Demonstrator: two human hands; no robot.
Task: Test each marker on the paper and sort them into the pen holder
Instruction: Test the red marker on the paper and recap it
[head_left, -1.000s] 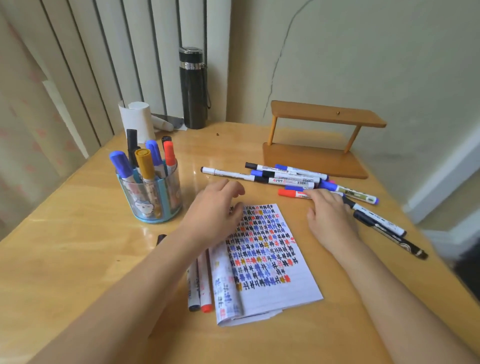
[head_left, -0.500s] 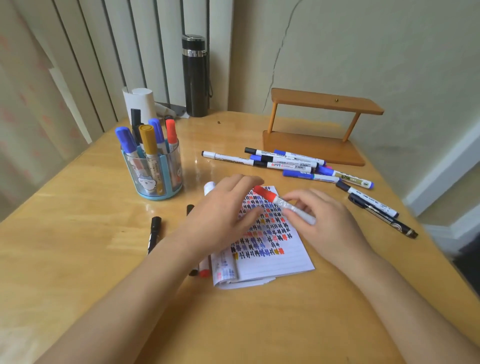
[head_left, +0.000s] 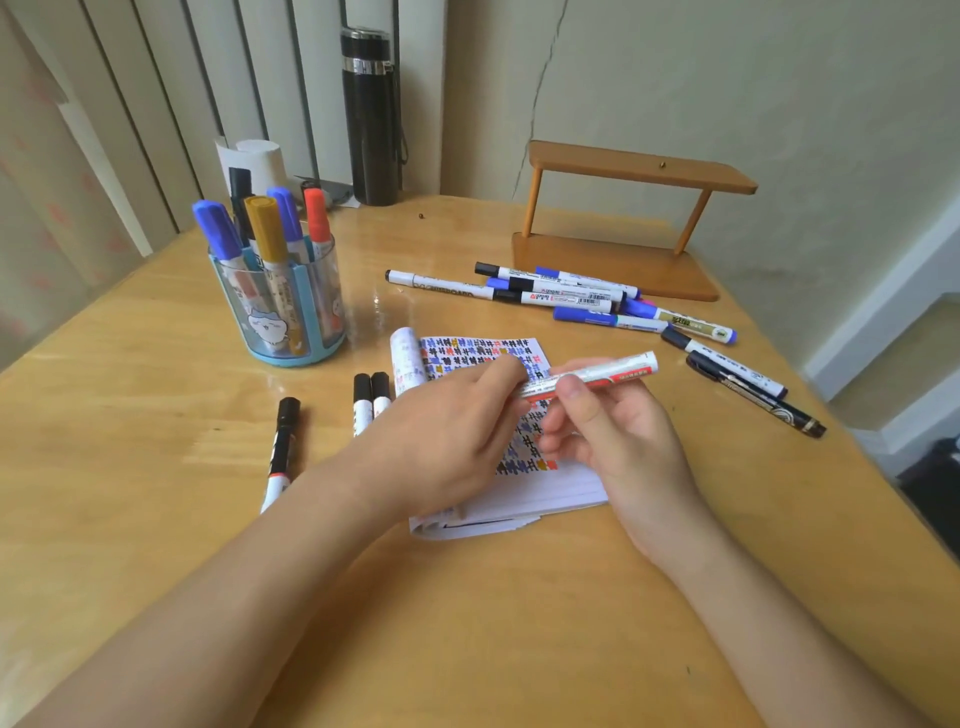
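A white marker with red print (head_left: 605, 372) is held level above the paper pad (head_left: 561, 491). My right hand (head_left: 618, 441) pinches its barrel. My left hand (head_left: 447, 441) grips the marker's left end, and the cap end is hidden inside those fingers. The pad is covered with small red, blue, black and yellow marks. The clear blue pen holder (head_left: 283, 312) stands at the left with several markers upright in it. More markers lie in a loose group (head_left: 566, 296) beyond the pad, and three black-capped ones (head_left: 283, 441) lie left of the pad.
A wooden shelf stand (head_left: 623, 260) sits at the back right. A black flask (head_left: 370, 114) and a white paper roll (head_left: 260, 161) stand at the back by the blinds. Two dark markers (head_left: 753, 389) lie near the table's right edge.
My right hand took the red marker from the group and brought it over the pad. My left hand left the paper and closed on the marker's red cap end. The camera dipped closer.
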